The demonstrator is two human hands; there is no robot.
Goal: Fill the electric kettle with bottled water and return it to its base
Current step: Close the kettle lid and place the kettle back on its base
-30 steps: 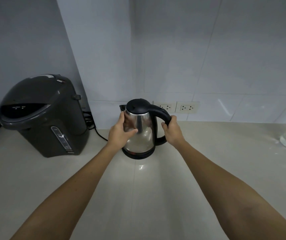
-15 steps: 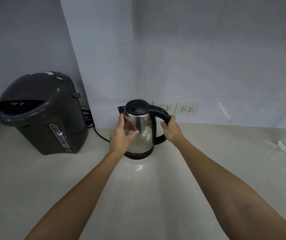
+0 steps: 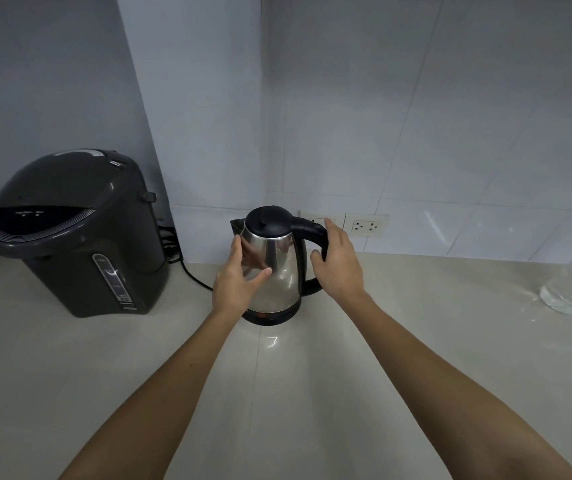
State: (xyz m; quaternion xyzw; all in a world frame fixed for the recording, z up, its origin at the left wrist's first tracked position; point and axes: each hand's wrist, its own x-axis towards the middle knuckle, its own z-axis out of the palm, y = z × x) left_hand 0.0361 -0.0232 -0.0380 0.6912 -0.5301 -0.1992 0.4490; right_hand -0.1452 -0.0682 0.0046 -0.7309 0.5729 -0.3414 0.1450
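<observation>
The steel electric kettle (image 3: 277, 271), with black lid and handle, stands upright on its black base (image 3: 272, 317) near the back wall. My left hand (image 3: 237, 284) lies flat against the kettle's left side, fingers spread, gripping nothing. My right hand (image 3: 340, 265) is beside the handle with its fingers straightened. They are not wrapped around it, and the thumb is close to the handle's inner side. At the right edge a clear plastic water bottle (image 3: 568, 292) is partly in view.
A large dark hot-water dispenser (image 3: 76, 237) stands on the left of the pale counter (image 3: 277, 393), its black cord (image 3: 191, 275) trailing toward the kettle. Two wall sockets (image 3: 366, 226) sit behind the kettle. A tiled wall closes off the back.
My right hand has loosened from its grip on the handle and its fingers have straightened. My left hand has spread slightly on the kettle's side. The kettle has stayed on its base.
</observation>
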